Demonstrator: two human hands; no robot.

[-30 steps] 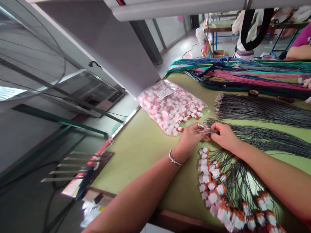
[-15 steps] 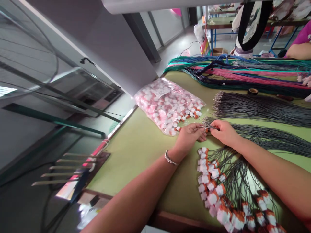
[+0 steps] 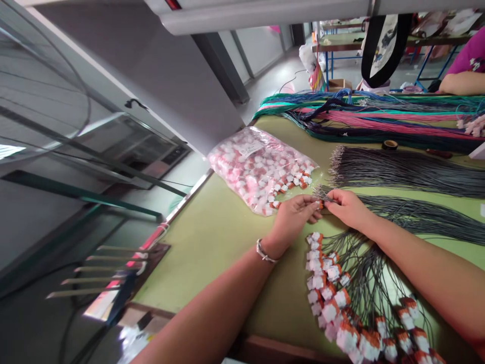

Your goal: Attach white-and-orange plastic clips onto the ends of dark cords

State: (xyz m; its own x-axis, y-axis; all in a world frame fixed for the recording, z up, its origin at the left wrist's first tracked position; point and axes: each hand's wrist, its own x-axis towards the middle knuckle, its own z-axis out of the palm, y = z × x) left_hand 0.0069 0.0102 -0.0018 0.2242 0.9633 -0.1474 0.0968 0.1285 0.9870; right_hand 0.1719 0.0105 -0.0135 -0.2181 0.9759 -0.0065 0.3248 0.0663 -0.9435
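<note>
Between the fingertips of my left hand [image 3: 297, 215] is a small white-and-orange connector [image 3: 319, 205]. My right hand [image 3: 346, 207] pinches thin dark wires [image 3: 322, 191], their bare metal ends fanning out just above the connector. The two hands almost meet; whether a wire end sits inside the connector is too small to tell. Below them lies a curved pile of white-and-orange connectors [image 3: 329, 308] with dark wires attached. Left of the hands rests a clear plastic bag [image 3: 253, 162] full of loose connectors, some spilling from its mouth.
Bundles of dark wires [image 3: 409, 169] stretch across the right of the green table [image 3: 204, 242]. Behind them lie coloured cables [image 3: 364, 119] and a roll of black tape [image 3: 389, 145]. A metal-pronged rack [image 3: 102, 270] sits at the left edge. Another person's arm [image 3: 464, 81] shows at upper right.
The view has shifted slightly. The connector in my left fingers shows more clearly beside my right fingertips. Both hands stay nearly in place; the other person's arm shows more.
</note>
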